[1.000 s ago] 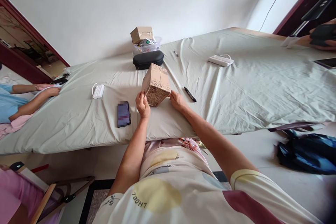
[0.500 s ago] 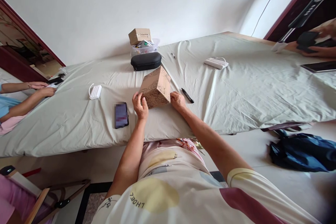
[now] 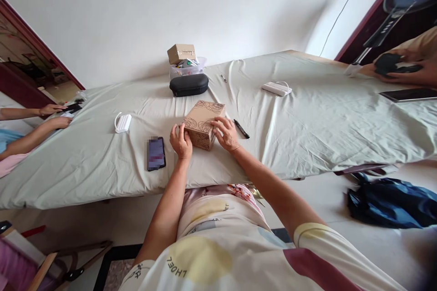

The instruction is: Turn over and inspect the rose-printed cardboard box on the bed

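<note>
A brown cardboard box (image 3: 205,113) printed with dark swirling line drawings lies flat on the cloth-covered table (image 3: 307,136) in front of me. My left hand (image 3: 181,142) holds its near left corner, fingers curled against the side. On the right, my right hand (image 3: 226,134) grips the box with its fingertips on the top edge; the thumb's contact is hard to make out. A black marker (image 3: 241,129) lies just right of my right hand. To the left of my left hand is a phone (image 3: 156,153) with a blurred screen.
Behind the box sit a black zip case (image 3: 189,85), a plastic basket (image 3: 175,72) and another carton (image 3: 180,53). White corded blocks lie left (image 3: 123,123) and right (image 3: 276,88). Other people's hands work at the left (image 3: 56,116) and right (image 3: 406,70) table ends.
The box has gone from tilted up to lying flat. My right hand has shifted from its lower right corner onto its top right edge, while my left hand stays at the left side.
</note>
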A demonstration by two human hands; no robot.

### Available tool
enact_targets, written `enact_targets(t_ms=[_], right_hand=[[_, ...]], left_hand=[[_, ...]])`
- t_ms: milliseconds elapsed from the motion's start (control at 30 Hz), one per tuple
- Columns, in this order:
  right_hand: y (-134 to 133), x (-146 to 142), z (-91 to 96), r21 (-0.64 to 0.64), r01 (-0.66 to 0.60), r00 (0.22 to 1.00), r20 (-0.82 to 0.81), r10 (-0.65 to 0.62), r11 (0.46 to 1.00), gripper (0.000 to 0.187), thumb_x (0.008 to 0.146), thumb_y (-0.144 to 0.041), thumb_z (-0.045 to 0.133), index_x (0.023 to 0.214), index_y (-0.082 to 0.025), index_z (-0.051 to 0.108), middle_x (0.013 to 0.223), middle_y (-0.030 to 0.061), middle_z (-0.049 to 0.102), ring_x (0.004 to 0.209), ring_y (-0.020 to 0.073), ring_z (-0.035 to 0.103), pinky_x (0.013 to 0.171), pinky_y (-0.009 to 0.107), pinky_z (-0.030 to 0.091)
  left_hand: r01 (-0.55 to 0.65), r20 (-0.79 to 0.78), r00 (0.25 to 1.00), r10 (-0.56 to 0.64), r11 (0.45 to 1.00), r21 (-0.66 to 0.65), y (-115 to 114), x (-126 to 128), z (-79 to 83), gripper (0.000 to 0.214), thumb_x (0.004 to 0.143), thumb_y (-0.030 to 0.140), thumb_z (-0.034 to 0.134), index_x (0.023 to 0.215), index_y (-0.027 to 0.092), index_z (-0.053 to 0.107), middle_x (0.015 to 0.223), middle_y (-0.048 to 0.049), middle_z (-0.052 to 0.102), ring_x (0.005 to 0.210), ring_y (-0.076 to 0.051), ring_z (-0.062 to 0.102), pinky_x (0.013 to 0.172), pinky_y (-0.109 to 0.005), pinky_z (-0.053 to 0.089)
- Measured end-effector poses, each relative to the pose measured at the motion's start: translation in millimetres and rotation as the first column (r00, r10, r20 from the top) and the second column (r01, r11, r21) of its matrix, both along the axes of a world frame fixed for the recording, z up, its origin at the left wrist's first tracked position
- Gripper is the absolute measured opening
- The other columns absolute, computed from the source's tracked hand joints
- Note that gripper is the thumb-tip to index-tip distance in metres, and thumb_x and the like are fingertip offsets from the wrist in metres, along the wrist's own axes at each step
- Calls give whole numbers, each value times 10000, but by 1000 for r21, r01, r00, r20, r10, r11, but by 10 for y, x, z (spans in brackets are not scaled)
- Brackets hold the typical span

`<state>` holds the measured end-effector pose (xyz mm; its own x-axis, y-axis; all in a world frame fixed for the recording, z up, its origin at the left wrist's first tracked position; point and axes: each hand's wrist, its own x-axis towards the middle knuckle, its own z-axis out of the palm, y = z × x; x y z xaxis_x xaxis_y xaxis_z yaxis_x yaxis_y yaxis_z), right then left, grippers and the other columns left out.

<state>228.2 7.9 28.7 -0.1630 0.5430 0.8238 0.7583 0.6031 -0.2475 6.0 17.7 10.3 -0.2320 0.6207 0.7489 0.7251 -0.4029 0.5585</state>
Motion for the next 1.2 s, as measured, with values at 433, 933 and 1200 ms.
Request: enact_targets(t_ms=[433,933,1200], right_hand=[[-59,-171,8,3,64,975,212,-63,998,371,1068,-309,483,1360,-357,706,1359,62,696,1266,264,565,1107,453,375],[222,280,-159,-94,316,932,-158,-327,944,403,1044,-377,459,1369,-297,683,1417,118,615,1292,285,596,1089,500,515],[219,286,-205,-191,106,957,-248,-153,976,480,1036,-401,463,1466,-238,601,1327,132,648,1180,263,640,996,423,590]], left_hand=[[311,-266,928,-262,936,162,-96,130,10,484,1018,532,480,1261,176,701,1455,-208,590,1471,-328,489,1259,-530,344],[261,-186,957,-223,940,219,-57,96,38,508,1077,458,349,1216,149,728,1549,-211,510,1480,-276,503,1225,-457,429],[141,-57,989,-137,987,74,-15,50,-21,478,1059,441,388,1333,159,661,1511,-206,546,1459,-267,515,1245,-442,400]])
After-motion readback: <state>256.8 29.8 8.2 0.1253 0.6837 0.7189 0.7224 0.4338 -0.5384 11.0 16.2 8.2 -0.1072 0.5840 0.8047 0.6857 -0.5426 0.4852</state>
